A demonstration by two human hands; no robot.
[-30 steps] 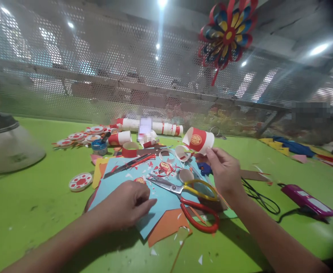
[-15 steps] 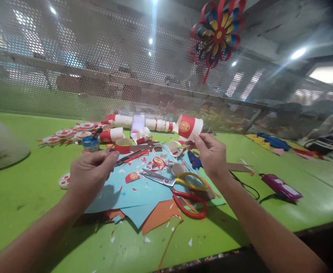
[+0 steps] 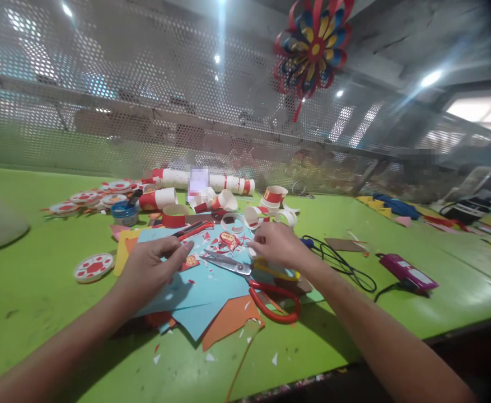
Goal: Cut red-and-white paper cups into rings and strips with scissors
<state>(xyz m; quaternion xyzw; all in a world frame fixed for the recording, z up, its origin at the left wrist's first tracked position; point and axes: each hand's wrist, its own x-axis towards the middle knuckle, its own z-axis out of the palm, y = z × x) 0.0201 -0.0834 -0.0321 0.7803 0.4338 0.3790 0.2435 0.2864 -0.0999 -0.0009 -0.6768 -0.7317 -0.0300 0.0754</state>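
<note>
My left hand (image 3: 155, 266) hovers over the left part of the light blue paper (image 3: 224, 288), thumb against curled fingers; whatever they may hold is hidden. Beside its thumb lies a red paper scrap with a gold pattern (image 3: 191, 261). My right hand (image 3: 276, 244) reaches down over the scissors (image 3: 234, 265), its fingers closed at a small pale piece (image 3: 252, 252) that I cannot make out clearly. The scissors lie with one red and one yellow handle. Near the blades is a red and gold paper cut-out (image 3: 229, 240). A red-banded paper cup piece (image 3: 274, 196) stands behind my right hand.
Behind lie a red-handled cutter (image 3: 197, 229), a red paper ring (image 3: 175, 217), a blue jar (image 3: 124, 214) and a long white tube (image 3: 178, 179). A patterned disc (image 3: 94, 267) sits left. A purple device (image 3: 407, 272) and black cable (image 3: 346, 266) lie right.
My right hand has let go of the red-banded cup piece, which now stands at the back, and has come down and left to the paper. My left hand has moved slightly right and down.
</note>
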